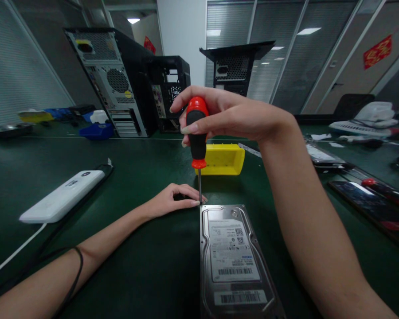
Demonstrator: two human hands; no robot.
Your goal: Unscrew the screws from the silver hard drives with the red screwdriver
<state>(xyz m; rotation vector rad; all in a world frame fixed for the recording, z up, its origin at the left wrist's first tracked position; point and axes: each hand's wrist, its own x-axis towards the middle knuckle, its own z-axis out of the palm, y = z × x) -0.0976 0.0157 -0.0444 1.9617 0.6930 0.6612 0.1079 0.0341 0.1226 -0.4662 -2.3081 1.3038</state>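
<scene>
A silver hard drive (236, 252) with printed labels lies on the green table, its far edge toward the yellow bin. My right hand (219, 113) is wrapped round the red and black handle of a screwdriver (198, 137), held upright. The screwdriver's tip meets the drive's far left corner. Beside that corner, my left hand (176, 200) has its thumb and fingertips close together at the tip of the shaft. Whatever lies between those fingertips is too small to make out.
Behind the drive stands a yellow bin (224, 159). A white power bank (64, 195) with cables lies at left. Computer cases (118, 84) stand at the back. A dark phone-like slab (365, 204) and another drive (324, 157) are at right.
</scene>
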